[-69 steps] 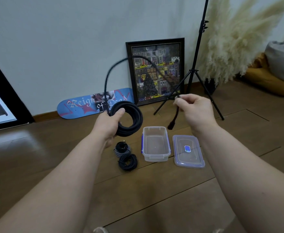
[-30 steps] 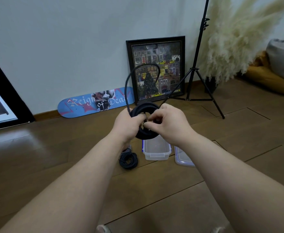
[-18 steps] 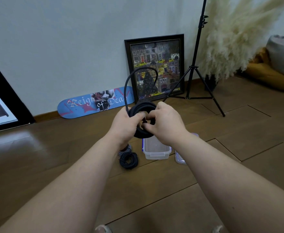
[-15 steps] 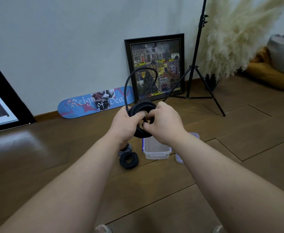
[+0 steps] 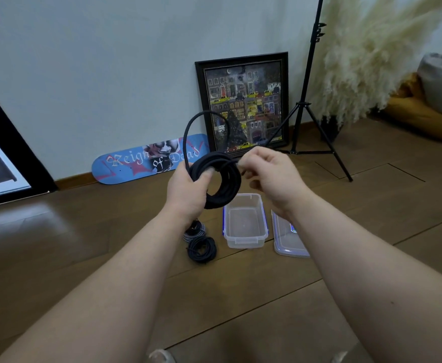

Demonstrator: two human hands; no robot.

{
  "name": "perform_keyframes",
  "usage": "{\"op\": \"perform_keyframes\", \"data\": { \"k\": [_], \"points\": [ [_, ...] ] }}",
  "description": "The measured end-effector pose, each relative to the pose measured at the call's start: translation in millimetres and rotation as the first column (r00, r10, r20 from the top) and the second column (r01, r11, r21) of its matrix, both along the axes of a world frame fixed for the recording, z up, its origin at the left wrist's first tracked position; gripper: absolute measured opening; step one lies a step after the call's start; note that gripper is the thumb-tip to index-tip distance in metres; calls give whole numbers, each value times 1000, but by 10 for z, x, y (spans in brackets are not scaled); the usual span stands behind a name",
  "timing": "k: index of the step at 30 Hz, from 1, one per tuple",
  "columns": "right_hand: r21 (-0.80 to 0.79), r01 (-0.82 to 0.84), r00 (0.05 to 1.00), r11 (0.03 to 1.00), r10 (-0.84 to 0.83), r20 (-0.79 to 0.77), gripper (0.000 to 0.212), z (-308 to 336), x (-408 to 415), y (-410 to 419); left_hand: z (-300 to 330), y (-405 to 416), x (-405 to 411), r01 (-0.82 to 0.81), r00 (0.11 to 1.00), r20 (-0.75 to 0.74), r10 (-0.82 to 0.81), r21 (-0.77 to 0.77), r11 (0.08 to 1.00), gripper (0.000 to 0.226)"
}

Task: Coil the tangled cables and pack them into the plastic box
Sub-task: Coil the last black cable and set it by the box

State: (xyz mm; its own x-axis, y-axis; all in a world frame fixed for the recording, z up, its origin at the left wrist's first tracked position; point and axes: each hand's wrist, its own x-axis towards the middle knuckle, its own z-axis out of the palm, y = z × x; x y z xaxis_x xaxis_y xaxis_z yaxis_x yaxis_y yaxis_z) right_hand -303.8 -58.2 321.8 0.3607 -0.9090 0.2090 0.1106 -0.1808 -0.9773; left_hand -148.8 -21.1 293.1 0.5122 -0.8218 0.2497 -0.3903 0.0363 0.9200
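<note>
Left hand fingers clasp the cable coil — right hand fingers pinch its end.

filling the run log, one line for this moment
left hand grips black cable coil | right hand pinches its loose end | plastic box empty

Black cable coil: matt, finely braided sheath. Plastic box and lid: clear, smooth, lightly glossy plastic with blue trim. Floor: brown wood planks, satin sheen; picture frame: dark, glossy.
</note>
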Motion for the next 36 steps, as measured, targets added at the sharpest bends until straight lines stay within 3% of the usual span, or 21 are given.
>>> {"op": "perform_keyframes", "data": {
  "k": [3, 4, 5, 6, 7, 8, 9, 10, 11, 13, 15, 19, 22, 27, 30, 32, 36],
  "points": [
    [171, -28, 974, 985, -12, 227, 23, 80, -166, -47, -25, 12, 130, -96, 995, -25, 97, 27, 995, 23],
    [174, -38, 977, 984, 0, 211, 20, 97, -236, -61, -28, 12, 190, -144, 988, -55, 145, 32, 989, 23],
    [127, -27, 998, 991, 19, 63, 19, 90, -305, -70, -26, 18, 245, -192, 977, -83, 194, 34, 981, 23],
    [50, -37, 973, 998, 48, -225, 22, 58, -364, -69, -24, 29, 293, -230, 968, -95, 233, 39, 972, 23],
    [-14, -87, 826, 996, 65, -559, 24, 13, -403, -59, -23, 41, 320, -248, 964, -84, 251, 45, 968, 22],
    [-28, -160, 596, 987, 74, -800, 20, -39, -406, -33, -26, 53, 325, -242, 968, -53, 245, 56, 969, 20],
    [-34, -213, 405, 976, 57, -913, 21, -100, -375, -14, -27, 59, 307, -211, 977, -4, 212, 72, 975, 19],
    [-94, -234, 339, 968, -10, -941, 36, -165, -326, -30, -21, 65, 266, -163, 986, 55, 158, 100, 982, 17],
    [-195, -208, 410, 959, -95, -907, 48, -191, -263, -32, -16, 66, 214, -106, 989, 117, 90, 140, 984, 16],
    [-446, -90, 675, 890, -275, -684, 53, -119, -156, 0, -8, 68, 96, -2, 970, 238, -53, 226, 974, 13],
    [-597, 7, 781, 802, -378, -498, 54, -69, -90, -24, -3, 75, -2, 78, 925, 339, -173, 276, 958, 15],
    [-624, 8, 762, 782, -408, -502, 52, -132, -89, -105, 24, 112, -175, 212, 838, 425, -344, 328, 921, 17],
    [-573, -16, 746, 819, -372, -553, 41, -153, -144, -179, 36, 117, -255, 263, 798, 451, -398, 334, 905, 20],
    [-428, -13, 693, 904, -300, -655, 36, -146, -182, -193, 1, 84, -252, 263, 839, 427, -337, 223, 939, 19],
    [-385, 20, 690, 923, -291, -663, 34, -130, -158, -184, -40, 97, -235, 313, 865, 368, -341, 135, 940, 51],
    [-368, 45, 709, 929, -289, -643, 34, -113, -142, -182, -62, 99, -225, 330, 861, 387, -332, 72, 941, 61],
    [-366, 68, 762, 928, -285, -581, 35, -102, -116, -154, -80, 68, -206, 306, 894, 355, -274, -37, 951, 41]
  ]
}}
